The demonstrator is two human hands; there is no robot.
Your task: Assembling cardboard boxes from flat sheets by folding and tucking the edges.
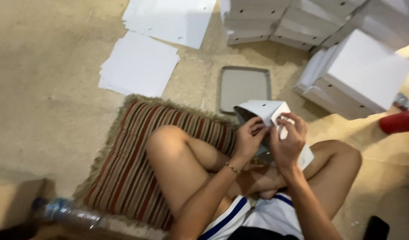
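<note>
The half-folded white box [261, 111] is sitting up over the crossed legs, tipping away, with its open grey inside facing down toward the lap. Its long side is running left to right. The left hand [249, 138] is pinching its near edge, and the right hand [289, 140] is gripping a flap [282, 124]. A grey tray [245, 88] is lying just past it on the tan floor [49, 89]. Flat white sheets [140, 64] and stacked boxes [355, 73] are crowding the far side. A striped cushion [129, 169] is lying underneath.
</note>
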